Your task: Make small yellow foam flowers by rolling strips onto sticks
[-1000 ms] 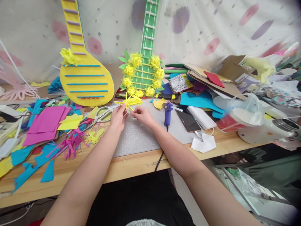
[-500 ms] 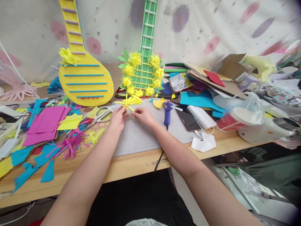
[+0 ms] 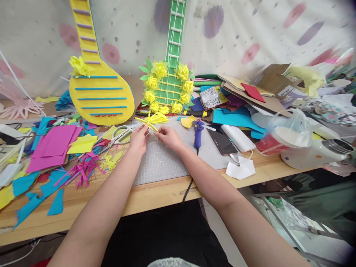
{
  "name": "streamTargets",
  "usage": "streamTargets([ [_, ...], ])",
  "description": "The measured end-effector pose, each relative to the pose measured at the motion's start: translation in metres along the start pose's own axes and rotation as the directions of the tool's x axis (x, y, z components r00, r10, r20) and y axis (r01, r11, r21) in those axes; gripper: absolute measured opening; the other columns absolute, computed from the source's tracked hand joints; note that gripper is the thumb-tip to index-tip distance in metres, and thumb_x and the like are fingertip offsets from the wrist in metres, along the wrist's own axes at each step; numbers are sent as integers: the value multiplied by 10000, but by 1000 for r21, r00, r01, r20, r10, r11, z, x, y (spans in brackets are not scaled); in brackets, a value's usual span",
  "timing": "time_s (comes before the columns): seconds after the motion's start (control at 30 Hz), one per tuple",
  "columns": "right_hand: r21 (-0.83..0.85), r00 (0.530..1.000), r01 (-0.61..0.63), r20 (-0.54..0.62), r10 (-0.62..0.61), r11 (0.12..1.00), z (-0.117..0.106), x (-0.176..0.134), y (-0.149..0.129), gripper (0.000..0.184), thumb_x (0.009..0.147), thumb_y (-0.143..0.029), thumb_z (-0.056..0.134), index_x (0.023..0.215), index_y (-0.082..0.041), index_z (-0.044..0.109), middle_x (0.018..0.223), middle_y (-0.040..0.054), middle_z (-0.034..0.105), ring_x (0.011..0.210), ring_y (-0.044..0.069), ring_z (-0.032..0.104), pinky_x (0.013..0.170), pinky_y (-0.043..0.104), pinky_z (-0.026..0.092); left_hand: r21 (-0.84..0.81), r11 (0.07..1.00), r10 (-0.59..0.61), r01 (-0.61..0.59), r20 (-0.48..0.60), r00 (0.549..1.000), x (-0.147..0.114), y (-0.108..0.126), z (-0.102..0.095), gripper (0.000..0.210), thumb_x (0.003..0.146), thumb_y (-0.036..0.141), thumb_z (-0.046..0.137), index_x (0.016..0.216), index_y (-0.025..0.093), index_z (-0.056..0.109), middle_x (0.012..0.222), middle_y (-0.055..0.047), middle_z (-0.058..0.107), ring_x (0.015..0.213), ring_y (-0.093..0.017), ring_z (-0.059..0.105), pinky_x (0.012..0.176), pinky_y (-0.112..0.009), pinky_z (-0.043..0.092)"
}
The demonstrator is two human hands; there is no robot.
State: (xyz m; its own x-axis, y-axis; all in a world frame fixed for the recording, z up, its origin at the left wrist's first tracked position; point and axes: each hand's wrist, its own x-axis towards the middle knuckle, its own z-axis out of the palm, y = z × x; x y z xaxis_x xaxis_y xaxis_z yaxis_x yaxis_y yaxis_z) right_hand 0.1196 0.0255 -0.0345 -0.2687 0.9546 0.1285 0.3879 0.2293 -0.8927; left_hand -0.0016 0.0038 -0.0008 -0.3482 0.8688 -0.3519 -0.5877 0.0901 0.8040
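Note:
Over the grey cutting mat [image 3: 164, 163], both my hands grip one narrow yellow paper strip [image 3: 152, 126]. My left hand [image 3: 139, 138] is closed round its near left part, fingertips pinched. My right hand [image 3: 168, 137] pinches its right end between thumb and finger. Just behind the hands lie more yellow paper pieces [image 3: 158, 118], partly hidden by the strip. Scissors [image 3: 122, 134] with pale handles rest left of my left hand. A purple glue gun [image 3: 198, 134] stands to the right of my right hand.
A yellow paper instrument [image 3: 102, 96] and a green one with yellow flowers [image 3: 170, 87] lean at the back. Coloured paper scraps [image 3: 52, 146] cover the left side. On the right are a phone [image 3: 221, 141], a power bank [image 3: 238, 138], a bagged cup [image 3: 286, 137] and a white pot [image 3: 303, 157].
Both hands stay almost in place, still holding the yellow strip. My fingers have shifted only slightly along it.

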Motion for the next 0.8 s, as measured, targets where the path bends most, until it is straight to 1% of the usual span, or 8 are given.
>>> streamTargets([
  [0.1, -18, 1000, 5, 11, -5, 1000, -2, -1, -3, 226, 750, -354, 557, 620, -174, 515, 532, -39, 541, 507, 77, 448, 528, 212, 320, 20, 1000, 12, -12, -2, 1000, 1, -1, -1, 87, 721, 170, 649, 665, 136, 592, 623, 17, 550, 544, -46, 478, 555, -180, 415],
  [0.27, -53, 997, -7, 72, 11, 999, -3, -4, -8, 270, 757, -362, 548, 569, -170, 513, 498, -40, 515, 486, 74, 423, 513, 216, 301, 72, 996, 47, -43, -51, 998, 4, -2, -2, 152, 629, 183, 727, 641, 139, 582, 603, 28, 541, 544, -49, 467, 545, -182, 393],
  [0.43, -92, 995, -20, 98, 29, 996, 0, -8, -12, 311, 797, -378, 491, 567, -171, 515, 491, -32, 516, 466, 74, 429, 504, 222, 305, 99, 995, 40, -31, -87, 995, 5, -1, -2, 137, 649, 179, 706, 624, 132, 580, 573, 30, 531, 528, -46, 459, 523, -176, 364],
  [0.5, -50, 995, -36, 86, 41, 998, 2, -8, -12, 271, 786, -392, 509, 625, -175, 521, 519, -33, 540, 463, 77, 448, 498, 221, 319, 108, 994, 44, -34, -98, 994, 5, 0, -3, 122, 663, 173, 691, 625, 130, 584, 582, 26, 544, 516, -43, 447, 515, -177, 357],
  [0.57, 20, 996, -65, 58, 64, 998, 3, -8, -11, 230, 747, -410, 563, 751, -186, 512, 544, -46, 558, 452, 81, 465, 485, 218, 334, 133, 990, 63, -47, -113, 992, 6, 1, -3, 120, 668, 175, 685, 619, 129, 585, 569, 27, 539, 488, -38, 415, 488, -179, 331],
  [0.63, 64, 997, -81, 12, 80, 995, 3, -9, -12, 329, 706, -426, 613, 898, -202, 467, 554, -67, 562, 448, 89, 483, 486, 218, 353, 170, 983, 91, -69, -125, 988, 6, 1, -4, 139, 660, 184, 688, 595, 130, 578, 521, 37, 504, 458, -39, 377, 466, -187, 304],
  [0.73, 25, 997, -45, -67, 47, 999, 2, -10, -14, 478, 693, -413, 635, 1057, -222, 389, 601, -70, 584, 499, 105, 530, 539, 234, 389, 217, 966, 168, -140, -117, 979, 7, 1, -5, 177, 629, 191, 700, 549, 138, 552, 496, 37, 492, 479, -55, 411, 504, -197, 343],
  [0.8, -46, 997, -6, -74, 2, 999, 2, -12, -16, 475, 721, -375, 614, 1105, -236, 373, 661, -53, 608, 552, 113, 554, 582, 245, 399, 246, 948, 235, -203, -110, 966, 9, 0, -6, 196, 596, 191, 714, 528, 144, 536, 534, 24, 530, 536, -72, 470, 569, -207, 385],
])
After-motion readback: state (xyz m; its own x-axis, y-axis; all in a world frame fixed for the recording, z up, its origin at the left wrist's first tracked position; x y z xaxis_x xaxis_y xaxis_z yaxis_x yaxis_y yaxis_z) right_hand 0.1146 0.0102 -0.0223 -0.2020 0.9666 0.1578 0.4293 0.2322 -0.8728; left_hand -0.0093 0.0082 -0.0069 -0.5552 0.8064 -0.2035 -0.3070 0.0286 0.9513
